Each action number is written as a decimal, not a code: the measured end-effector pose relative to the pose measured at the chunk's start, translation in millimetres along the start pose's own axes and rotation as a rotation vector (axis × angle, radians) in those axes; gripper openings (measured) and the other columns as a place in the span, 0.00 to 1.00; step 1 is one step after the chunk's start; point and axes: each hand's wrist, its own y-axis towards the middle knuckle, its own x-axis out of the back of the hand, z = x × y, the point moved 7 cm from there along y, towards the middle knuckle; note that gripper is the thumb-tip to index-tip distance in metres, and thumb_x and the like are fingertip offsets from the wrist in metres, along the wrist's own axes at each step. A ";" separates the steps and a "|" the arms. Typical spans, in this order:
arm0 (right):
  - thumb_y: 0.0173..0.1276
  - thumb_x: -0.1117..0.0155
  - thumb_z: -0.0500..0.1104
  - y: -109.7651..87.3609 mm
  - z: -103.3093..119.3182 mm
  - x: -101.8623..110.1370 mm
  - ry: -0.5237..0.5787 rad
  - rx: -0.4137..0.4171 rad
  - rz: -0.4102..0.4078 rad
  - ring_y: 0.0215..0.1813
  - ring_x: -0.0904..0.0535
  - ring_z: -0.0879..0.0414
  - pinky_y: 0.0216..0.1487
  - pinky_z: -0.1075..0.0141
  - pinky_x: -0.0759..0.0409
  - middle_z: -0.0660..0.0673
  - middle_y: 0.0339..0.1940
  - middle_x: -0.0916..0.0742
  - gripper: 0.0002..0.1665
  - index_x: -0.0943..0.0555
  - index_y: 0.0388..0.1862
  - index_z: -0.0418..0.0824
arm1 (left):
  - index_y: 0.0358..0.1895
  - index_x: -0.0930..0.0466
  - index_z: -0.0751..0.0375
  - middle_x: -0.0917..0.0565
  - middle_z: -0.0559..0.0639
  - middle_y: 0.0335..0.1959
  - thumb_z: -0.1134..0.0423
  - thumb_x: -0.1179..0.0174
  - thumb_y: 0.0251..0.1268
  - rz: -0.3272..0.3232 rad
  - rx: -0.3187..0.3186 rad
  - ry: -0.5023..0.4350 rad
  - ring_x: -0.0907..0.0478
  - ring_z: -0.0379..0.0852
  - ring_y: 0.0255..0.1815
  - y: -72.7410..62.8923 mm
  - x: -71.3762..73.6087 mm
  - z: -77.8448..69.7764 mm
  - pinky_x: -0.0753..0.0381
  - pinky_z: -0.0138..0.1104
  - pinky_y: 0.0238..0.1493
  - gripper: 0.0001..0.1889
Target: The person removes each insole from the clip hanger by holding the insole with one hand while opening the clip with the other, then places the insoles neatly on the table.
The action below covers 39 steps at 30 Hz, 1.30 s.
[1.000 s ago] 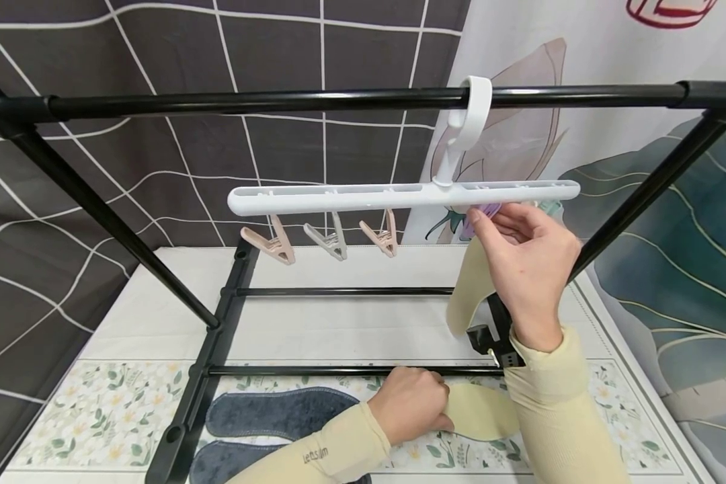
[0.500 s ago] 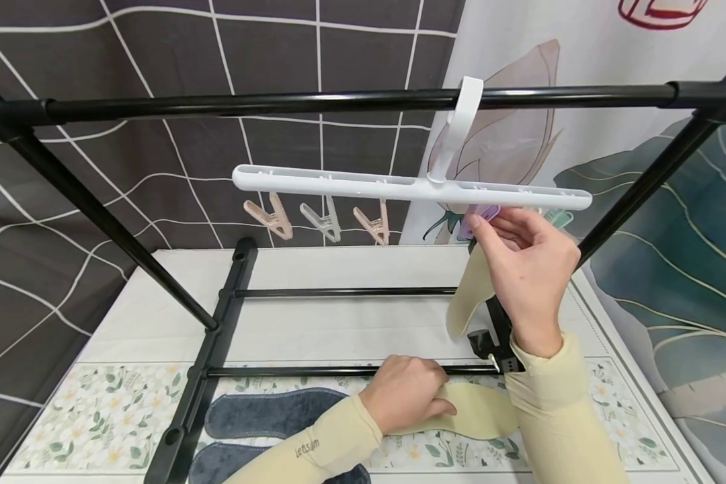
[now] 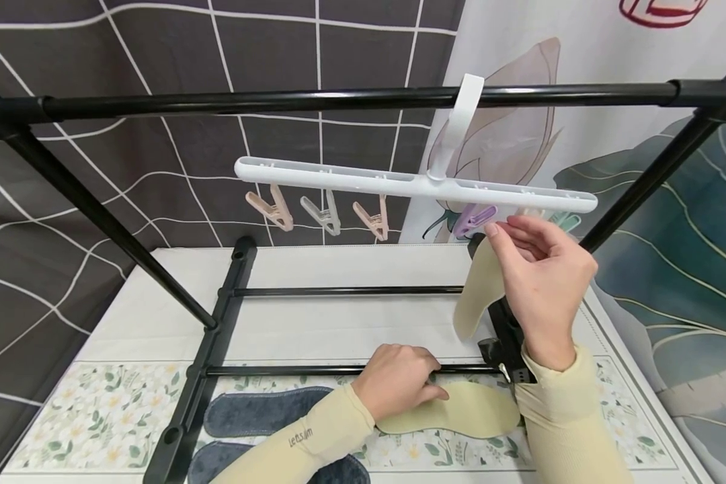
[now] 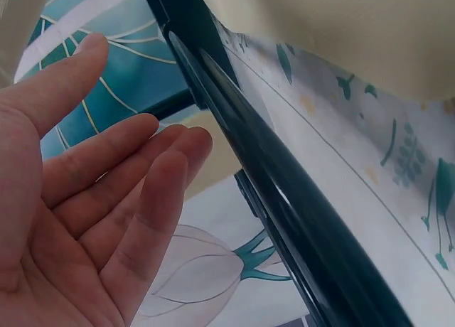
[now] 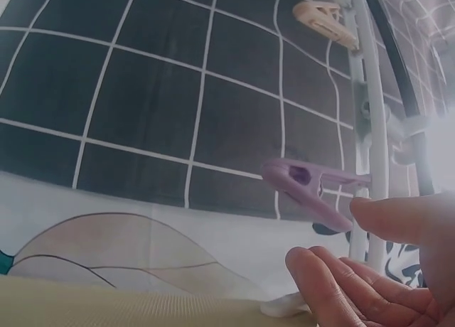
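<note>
My right hand is beside the purple clothes peg on the white hanger. In the right wrist view its thumb and loosely bent fingers stand apart, the purple peg just past the thumb tip. A pale yellow insole hangs below the hanger, its top hidden behind this hand. Another pale yellow insole lies flat on the floral mat. Over its left end is my left hand, close to the lower black bar. The left wrist view shows these fingers extended, holding nothing.
The hanger hooks over the top bar of a black rack and tilts down to the right. Two beige pegs and a grey peg hang at its left. Two dark blue insoles lie at the front left. Curtains stand behind.
My right hand has let go of the purple peg and moved slightly right and down. The hanger has swung, its right end lower. My left hand has slid left, uncovering more of the lying insole.
</note>
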 end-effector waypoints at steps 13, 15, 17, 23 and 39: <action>0.59 0.22 0.39 -0.4 -1.1 18.4 -0.110 0.010 -0.046 0.37 0.16 0.72 0.42 0.80 0.20 0.39 0.40 0.10 0.17 0.12 0.45 0.32 | 0.45 0.11 0.50 0.12 0.39 0.42 0.41 0.31 0.60 -0.041 0.047 -0.073 0.14 0.36 0.38 6.9 4.7 14.0 0.17 0.29 0.34 0.19; 0.59 0.22 0.39 0.9 -0.9 20.4 -0.116 0.011 -0.061 0.37 0.16 0.73 0.41 0.80 0.20 0.39 0.40 0.10 0.17 0.12 0.45 0.32 | 0.47 0.11 0.51 0.12 0.40 0.42 0.42 0.30 0.59 -0.062 0.066 -0.086 0.14 0.37 0.38 8.6 6.3 17.6 0.17 0.30 0.34 0.20; 0.59 0.22 0.38 2.5 -0.2 22.1 -0.120 0.016 -0.074 0.37 0.16 0.73 0.41 0.80 0.20 0.39 0.41 0.10 0.17 0.12 0.45 0.32 | 0.48 0.12 0.51 0.12 0.41 0.43 0.42 0.30 0.59 -0.082 0.089 -0.103 0.14 0.38 0.39 10.5 8.0 21.1 0.16 0.31 0.36 0.21; 0.59 0.23 0.37 5.9 0.2 24.9 -0.119 0.022 -0.093 0.38 0.16 0.73 0.44 0.79 0.19 0.37 0.42 0.10 0.18 0.13 0.48 0.31 | 0.54 0.15 0.54 0.14 0.44 0.49 0.44 0.27 0.57 -0.136 0.169 -0.162 0.16 0.40 0.48 16.9 14.2 32.9 0.16 0.32 0.42 0.25; 0.62 0.23 0.47 12.5 -12.3 19.8 -0.194 -0.006 -0.052 0.46 0.14 0.67 0.49 0.74 0.19 0.43 0.48 0.10 0.24 0.14 0.54 0.36 | 0.73 0.33 0.56 0.22 0.48 0.64 0.41 0.22 0.48 -0.129 0.398 -0.365 0.23 0.46 0.61 47.2 10.9 66.7 0.22 0.39 0.59 0.49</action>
